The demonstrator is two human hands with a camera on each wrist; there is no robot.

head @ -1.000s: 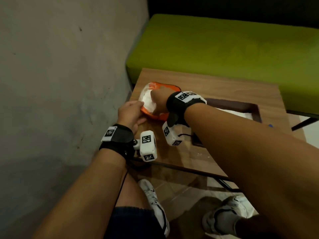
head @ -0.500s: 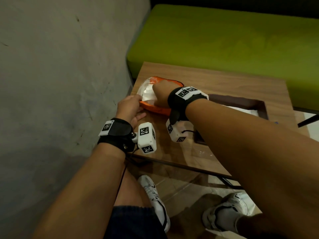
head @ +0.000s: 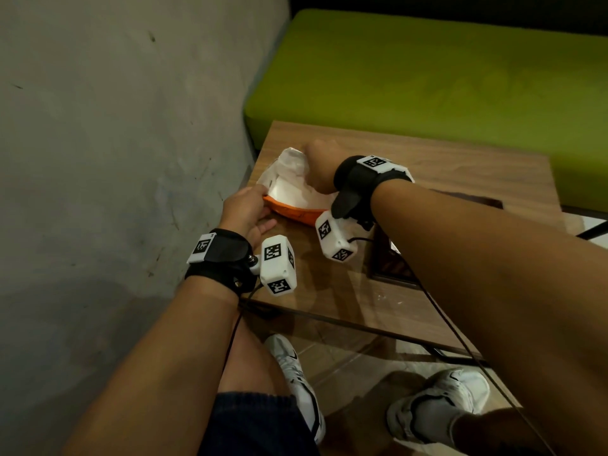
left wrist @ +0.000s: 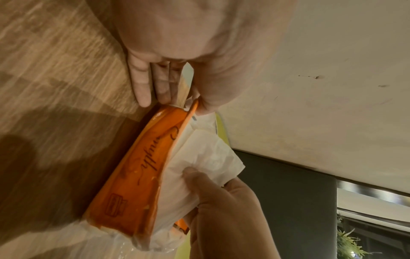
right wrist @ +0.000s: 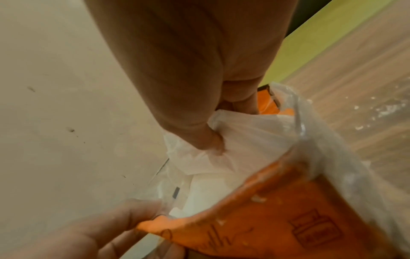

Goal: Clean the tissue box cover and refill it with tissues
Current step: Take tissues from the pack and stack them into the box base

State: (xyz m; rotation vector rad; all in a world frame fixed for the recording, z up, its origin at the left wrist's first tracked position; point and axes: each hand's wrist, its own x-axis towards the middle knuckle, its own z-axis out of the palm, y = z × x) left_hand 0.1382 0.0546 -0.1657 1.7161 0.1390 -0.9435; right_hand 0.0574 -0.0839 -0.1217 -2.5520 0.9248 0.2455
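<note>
Head view: left hand [head: 245, 209] pinches orange tissue pack [head: 292, 213] on table [head: 460, 166]; right hand [head: 320, 169] grips tissues [head: 289, 179] inside. Extraction under way; refilling dark cover [head: 391, 264] remains.

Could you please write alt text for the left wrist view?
The right hand grips white tissues from an orange plastic tissue pack on a wooden table, while the left hand pinches the pack's end.

Café or lounge seating corner, green cushioned seat [head: 427, 70] against a plaster wall [head: 115, 126], small wood-grain bench [head: 427, 159] in front, tiled floor [head: 355, 366] below
</note>
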